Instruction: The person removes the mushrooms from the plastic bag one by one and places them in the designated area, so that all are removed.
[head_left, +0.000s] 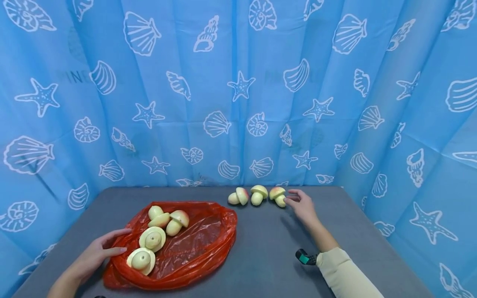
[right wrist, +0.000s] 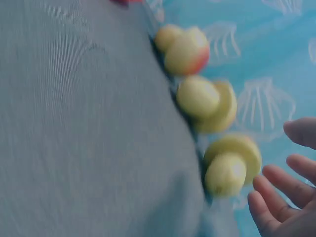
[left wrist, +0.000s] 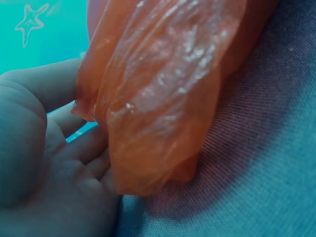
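Note:
On the left of the grey table lies a spread red plastic bag [head_left: 201, 244], its mouth open. Several pale yellow toy mushrooms [head_left: 152, 240] rest in its left part. My left hand [head_left: 93, 252] holds the bag's left edge between thumb and fingers; in the left wrist view the crumpled plastic [left wrist: 158, 108] hides the fingertips. Along the back edge stand three more mushrooms with pink-tinged caps: a left one [head_left: 238, 196], a middle one [head_left: 258, 195] and a right one [head_left: 278, 196]. Beside the right one, fingers spread, is my right hand [head_left: 303, 207]; the right wrist view shows a small gap.
A blue curtain [head_left: 238, 157] with white shell and starfish prints hangs behind the table and along its sides. The grey tabletop [head_left: 264, 248] stretches between the bag and my right arm. A black strap with a green patch [head_left: 304, 259] sits at my right wrist.

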Action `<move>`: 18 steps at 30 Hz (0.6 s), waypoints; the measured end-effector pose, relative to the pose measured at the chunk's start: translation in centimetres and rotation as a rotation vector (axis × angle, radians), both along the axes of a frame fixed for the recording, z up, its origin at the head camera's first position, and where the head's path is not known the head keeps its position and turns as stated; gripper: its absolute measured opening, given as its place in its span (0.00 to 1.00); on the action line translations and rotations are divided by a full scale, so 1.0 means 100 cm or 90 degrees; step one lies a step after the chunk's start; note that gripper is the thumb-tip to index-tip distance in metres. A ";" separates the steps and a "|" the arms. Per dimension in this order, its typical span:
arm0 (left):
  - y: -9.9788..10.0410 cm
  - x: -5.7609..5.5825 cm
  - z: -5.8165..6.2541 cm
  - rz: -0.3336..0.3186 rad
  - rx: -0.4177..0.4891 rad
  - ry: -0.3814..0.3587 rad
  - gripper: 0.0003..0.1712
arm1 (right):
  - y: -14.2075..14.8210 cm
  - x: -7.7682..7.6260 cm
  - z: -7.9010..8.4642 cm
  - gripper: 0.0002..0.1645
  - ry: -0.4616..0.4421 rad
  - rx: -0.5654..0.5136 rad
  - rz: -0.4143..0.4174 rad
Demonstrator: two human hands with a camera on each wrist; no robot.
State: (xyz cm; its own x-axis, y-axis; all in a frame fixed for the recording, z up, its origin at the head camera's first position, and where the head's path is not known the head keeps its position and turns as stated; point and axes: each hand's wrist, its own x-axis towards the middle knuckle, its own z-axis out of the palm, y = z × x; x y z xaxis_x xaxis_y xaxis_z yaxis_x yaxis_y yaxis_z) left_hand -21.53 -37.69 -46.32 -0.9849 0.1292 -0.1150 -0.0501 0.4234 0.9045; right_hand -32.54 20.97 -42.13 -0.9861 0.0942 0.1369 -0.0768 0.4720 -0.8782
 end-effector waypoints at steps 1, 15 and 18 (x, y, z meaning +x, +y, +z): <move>0.000 0.000 0.000 0.000 -0.002 0.002 0.36 | -0.005 0.002 0.003 0.26 0.014 -0.002 0.005; 0.001 0.001 0.000 -0.005 0.004 0.020 0.35 | -0.071 -0.004 0.013 0.20 0.112 0.029 0.112; 0.001 0.001 -0.001 -0.003 0.010 0.020 0.36 | -0.083 -0.003 0.017 0.20 0.113 0.032 0.128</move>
State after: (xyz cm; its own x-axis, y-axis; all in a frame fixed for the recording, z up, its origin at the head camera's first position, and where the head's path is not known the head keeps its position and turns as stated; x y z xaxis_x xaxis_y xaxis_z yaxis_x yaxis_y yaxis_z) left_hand -21.40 -37.61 -46.37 -0.9873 0.1360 -0.0822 -0.0195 0.4092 0.9122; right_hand -32.88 12.68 -40.45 -0.9443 -0.1130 0.3092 -0.3247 0.4746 -0.8181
